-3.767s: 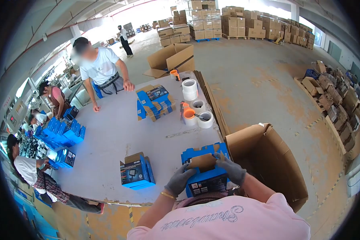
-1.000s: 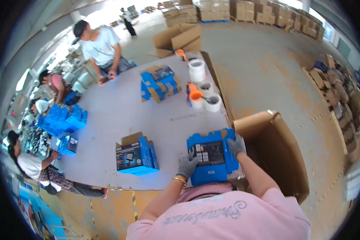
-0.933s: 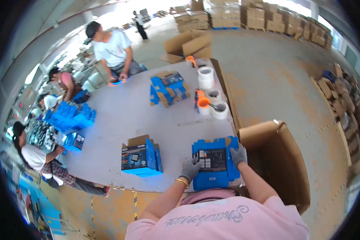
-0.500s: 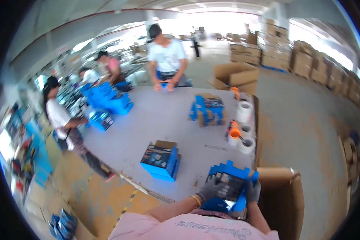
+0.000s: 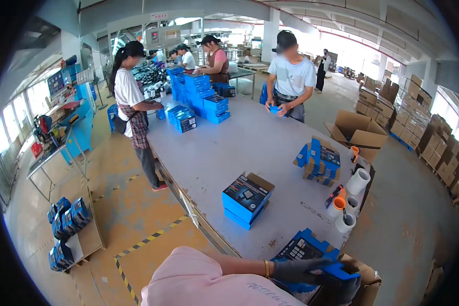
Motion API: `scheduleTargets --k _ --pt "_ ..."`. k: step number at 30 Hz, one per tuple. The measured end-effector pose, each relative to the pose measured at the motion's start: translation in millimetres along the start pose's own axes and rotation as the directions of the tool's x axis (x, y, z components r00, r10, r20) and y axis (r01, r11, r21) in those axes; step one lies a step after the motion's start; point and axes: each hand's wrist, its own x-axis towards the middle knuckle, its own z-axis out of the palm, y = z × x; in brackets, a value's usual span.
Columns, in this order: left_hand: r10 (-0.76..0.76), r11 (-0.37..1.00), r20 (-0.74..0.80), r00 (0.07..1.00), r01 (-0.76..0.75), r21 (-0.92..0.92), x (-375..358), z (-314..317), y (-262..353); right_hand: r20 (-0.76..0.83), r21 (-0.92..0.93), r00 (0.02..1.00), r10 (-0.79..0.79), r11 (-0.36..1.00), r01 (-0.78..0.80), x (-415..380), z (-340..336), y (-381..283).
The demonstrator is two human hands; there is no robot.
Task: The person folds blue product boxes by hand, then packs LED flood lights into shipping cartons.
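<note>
My left hand (image 5: 302, 270), in a dark glove, reaches right across flattened blue cartons (image 5: 302, 247) at the table's near edge. Its fingertips meet a blue carton flap (image 5: 343, 271) and are blurred, so their grip is unclear. My right hand (image 5: 349, 290), also gloved, is closed around that flap's lower right side. An open brown box (image 5: 373, 279) stands beside it. Ahead to the left on the table (image 5: 214, 153), two blue boxes (image 5: 246, 196) are stacked, the upper one with a brown flap raised.
Folded blue cartons (image 5: 321, 159) lie farther back. Tape rolls (image 5: 358, 181) and an orange tape dispenser (image 5: 338, 203) line the right edge. A person (image 5: 292, 76) stands across the table; another (image 5: 132, 92) stands left near stacked blue boxes (image 5: 196, 94). An open carton (image 5: 359, 127) stands beyond.
The view has swung left, so the table and people appear farther right. My left hand has moved from lying on the printed cartons across to the flap by my right hand.
</note>
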Motion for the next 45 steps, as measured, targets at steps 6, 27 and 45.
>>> scheduleTargets --k 6,27,45 --pt "-0.335 0.901 0.172 0.926 0.369 -0.229 -10 -69 -16 0.011 -0.028 0.992 0.123 0.992 -0.123 -13 29 -15" --pt "-0.578 0.761 0.063 0.813 0.566 -0.318 -8 -63 -16 0.202 -0.005 0.894 0.401 0.913 -0.408 -44 62 -6" --pt "-0.18 0.921 0.389 0.903 0.294 -0.255 14 -75 -64 0.528 0.036 0.717 0.455 0.831 -0.554 -28 15 -1"
